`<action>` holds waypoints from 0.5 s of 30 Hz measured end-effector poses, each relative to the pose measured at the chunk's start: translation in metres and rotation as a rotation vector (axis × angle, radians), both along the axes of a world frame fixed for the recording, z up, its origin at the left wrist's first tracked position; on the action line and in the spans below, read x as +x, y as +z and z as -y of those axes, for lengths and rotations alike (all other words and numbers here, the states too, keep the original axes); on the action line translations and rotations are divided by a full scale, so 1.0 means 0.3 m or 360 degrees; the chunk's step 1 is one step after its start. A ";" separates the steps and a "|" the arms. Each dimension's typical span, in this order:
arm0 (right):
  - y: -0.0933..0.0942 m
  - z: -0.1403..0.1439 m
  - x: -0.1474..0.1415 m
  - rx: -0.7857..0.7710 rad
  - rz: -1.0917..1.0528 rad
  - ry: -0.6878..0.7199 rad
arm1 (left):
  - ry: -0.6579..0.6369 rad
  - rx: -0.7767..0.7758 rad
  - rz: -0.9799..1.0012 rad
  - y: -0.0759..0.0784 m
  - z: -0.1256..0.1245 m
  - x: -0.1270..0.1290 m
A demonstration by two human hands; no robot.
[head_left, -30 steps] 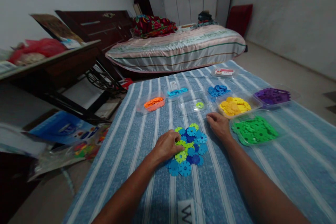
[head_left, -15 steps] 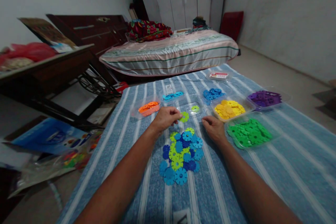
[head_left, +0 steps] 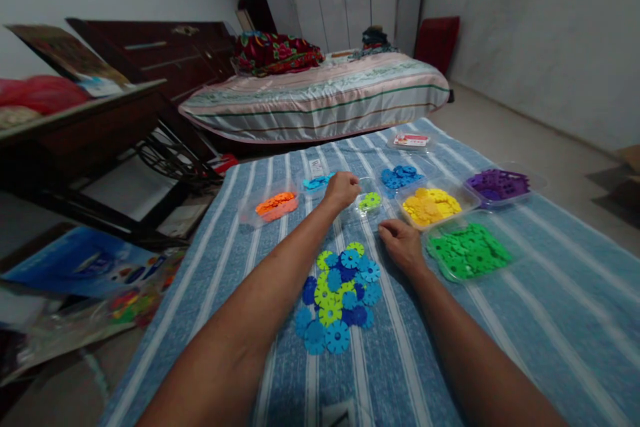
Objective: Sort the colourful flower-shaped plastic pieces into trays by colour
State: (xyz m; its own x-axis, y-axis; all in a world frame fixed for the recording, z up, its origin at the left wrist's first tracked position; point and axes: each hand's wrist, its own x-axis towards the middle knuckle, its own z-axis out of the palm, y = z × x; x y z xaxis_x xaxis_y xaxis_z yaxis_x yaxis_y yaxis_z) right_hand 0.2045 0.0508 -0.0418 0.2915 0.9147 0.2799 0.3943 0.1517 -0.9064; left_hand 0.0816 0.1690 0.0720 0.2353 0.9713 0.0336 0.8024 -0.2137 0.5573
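Observation:
My left hand (head_left: 343, 188) reaches far over the blue striped cloth (head_left: 500, 320) to the left rim of a clear tray (head_left: 361, 212) that holds lime green flower discs (head_left: 370, 200). Its fingers are loosely curled, with nothing visible in them, and the lime discs lie just right of the fingertips. My right hand (head_left: 400, 245) rests on the cloth in a loose fist, holding nothing, between the mixed pile of blue and lime discs (head_left: 339, 297) and the tray of green discs (head_left: 469, 251).
Further trays hold orange (head_left: 274, 203), light blue (head_left: 316, 181), dark blue (head_left: 399, 177), yellow (head_left: 431, 205) and purple (head_left: 496, 183) discs. A small packet (head_left: 411, 140) lies at the cloth's far edge. A mattress (head_left: 320, 97) lies beyond, and a dark table (head_left: 85, 133) and bags (head_left: 75, 280) stand left.
My left hand picked a lime disc from the pile, carried it forward to the clear tray, and the disc now lies there. My right hand stayed put.

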 end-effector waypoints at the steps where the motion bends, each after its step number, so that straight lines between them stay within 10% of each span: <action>1: 0.000 -0.001 0.000 -0.0004 -0.0003 0.0003 | 0.0005 0.0075 0.0000 0.008 0.003 -0.020; 8: 0.004 -0.002 -0.001 -0.0002 0.0002 0.0028 | -0.0402 -0.0165 -0.0195 0.066 0.168 -0.248; 15: -0.008 0.002 0.000 0.0013 -0.0010 0.0027 | -0.0415 -0.0372 -0.0752 -0.023 0.309 -0.372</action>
